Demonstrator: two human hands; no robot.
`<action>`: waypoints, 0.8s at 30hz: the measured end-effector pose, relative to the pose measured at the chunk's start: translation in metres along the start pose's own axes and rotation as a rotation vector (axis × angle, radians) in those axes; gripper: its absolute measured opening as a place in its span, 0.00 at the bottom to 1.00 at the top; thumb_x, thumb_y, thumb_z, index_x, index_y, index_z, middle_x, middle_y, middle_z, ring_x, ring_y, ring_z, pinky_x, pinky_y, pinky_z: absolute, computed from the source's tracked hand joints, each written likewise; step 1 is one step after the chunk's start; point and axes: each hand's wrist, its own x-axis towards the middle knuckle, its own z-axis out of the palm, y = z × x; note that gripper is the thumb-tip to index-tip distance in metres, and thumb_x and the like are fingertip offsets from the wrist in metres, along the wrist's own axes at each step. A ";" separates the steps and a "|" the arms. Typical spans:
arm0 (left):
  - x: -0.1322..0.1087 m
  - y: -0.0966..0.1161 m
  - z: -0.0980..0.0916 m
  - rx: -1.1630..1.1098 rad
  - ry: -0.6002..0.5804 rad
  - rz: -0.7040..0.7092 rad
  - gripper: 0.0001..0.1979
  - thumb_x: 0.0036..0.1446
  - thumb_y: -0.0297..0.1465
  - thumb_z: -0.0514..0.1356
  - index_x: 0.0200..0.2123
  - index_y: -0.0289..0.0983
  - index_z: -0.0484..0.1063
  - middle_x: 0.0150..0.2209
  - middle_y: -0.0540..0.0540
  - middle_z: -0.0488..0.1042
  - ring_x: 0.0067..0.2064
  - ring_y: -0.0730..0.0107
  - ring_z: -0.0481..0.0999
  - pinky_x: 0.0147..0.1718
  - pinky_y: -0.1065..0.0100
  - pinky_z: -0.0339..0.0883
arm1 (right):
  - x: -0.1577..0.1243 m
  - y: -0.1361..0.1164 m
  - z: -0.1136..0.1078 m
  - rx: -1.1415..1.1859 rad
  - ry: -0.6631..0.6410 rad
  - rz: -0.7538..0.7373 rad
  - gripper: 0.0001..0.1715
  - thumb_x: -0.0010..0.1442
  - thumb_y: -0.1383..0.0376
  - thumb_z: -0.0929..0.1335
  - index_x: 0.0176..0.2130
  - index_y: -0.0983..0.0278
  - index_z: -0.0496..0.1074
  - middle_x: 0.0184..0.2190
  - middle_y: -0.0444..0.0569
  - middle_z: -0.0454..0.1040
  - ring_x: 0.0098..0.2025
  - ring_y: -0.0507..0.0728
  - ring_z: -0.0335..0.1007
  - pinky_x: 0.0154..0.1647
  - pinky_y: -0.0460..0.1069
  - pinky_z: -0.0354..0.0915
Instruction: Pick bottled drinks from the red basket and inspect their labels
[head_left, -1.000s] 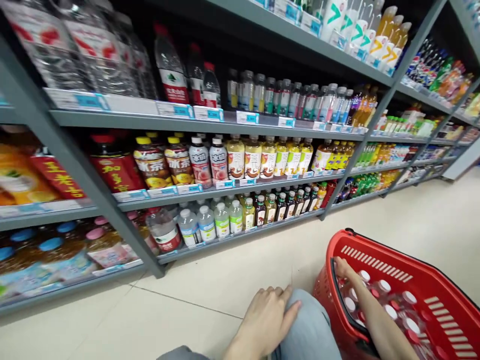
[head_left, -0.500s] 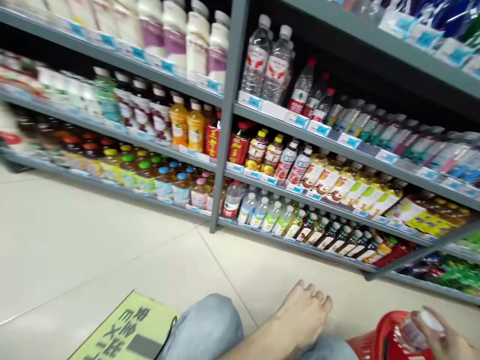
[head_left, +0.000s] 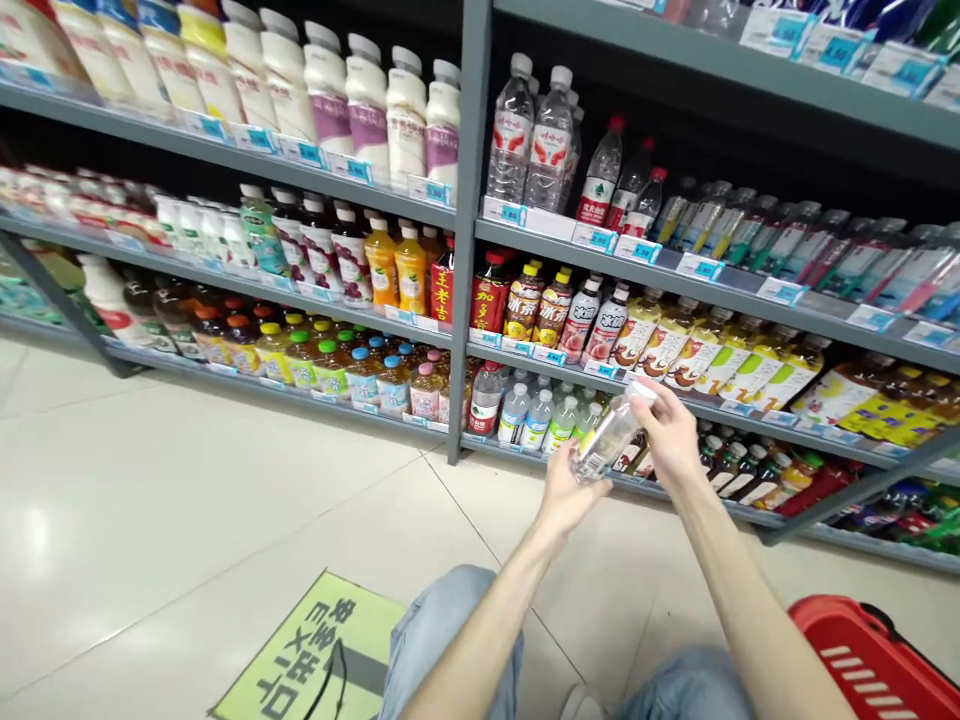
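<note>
Clear bottle [head_left: 604, 440] with white cap: held in both hands in front of the bottom shelf [head_left: 510, 450], apart from its front edge; tilted, cap end up and to the right. Label partly covered by fingers; print not legible.

Left hand [head_left: 568, 492]: closed narrowly around the bottle's base. Right hand [head_left: 669, 432]: fingers gathered on the cap end.

At the left end of the bottom shelf, beside the grey upright [head_left: 463, 230], a red-labelled bottle [head_left: 486, 400] is seen, followed by bottles with blue and green labels [head_left: 536, 420]. Dark bottles [head_left: 727, 468] are seen farther right, behind the right forearm.

On the middle shelf [head_left: 735, 415], yellow-capped brown bottles [head_left: 525, 305] are set near the left end, along the front edge. On the shelf above, large clear bottles [head_left: 512, 140] are stood at the left end.

On the floor [head_left: 225, 520], a green exit sign [head_left: 300, 640] is crossed by a black cord [head_left: 339, 665], left of the denim-covered knees [head_left: 457, 620]. A red basket [head_left: 825, 620] is cut off at lower right; contents not visible.
</note>
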 end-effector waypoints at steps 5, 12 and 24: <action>0.003 0.003 -0.010 -0.129 0.024 -0.311 0.42 0.39 0.23 0.70 0.61 0.38 0.66 0.53 0.40 0.74 0.41 0.69 0.76 0.35 0.71 0.68 | -0.020 0.026 0.016 0.366 0.161 0.157 0.28 0.49 0.53 0.79 0.47 0.59 0.76 0.46 0.47 0.79 0.45 0.54 0.75 0.50 0.50 0.70; -0.024 0.001 0.014 -0.158 -0.142 -0.391 0.30 0.36 0.27 0.72 0.48 0.36 0.75 0.43 0.45 0.78 0.36 0.71 0.75 0.31 0.73 0.63 | -0.019 0.034 -0.005 0.417 0.087 0.352 0.30 0.57 0.43 0.70 0.46 0.63 0.77 0.38 0.50 0.81 0.43 0.60 0.78 0.38 0.52 0.74; -0.047 0.022 0.021 0.666 -0.299 0.085 0.23 0.57 0.43 0.62 0.51 0.36 0.62 0.47 0.36 0.76 0.48 0.48 0.77 0.45 0.57 0.69 | -0.019 0.029 -0.011 0.402 -0.012 0.466 0.33 0.59 0.41 0.65 0.45 0.66 0.77 0.29 0.50 0.81 0.26 0.56 0.77 0.20 0.47 0.68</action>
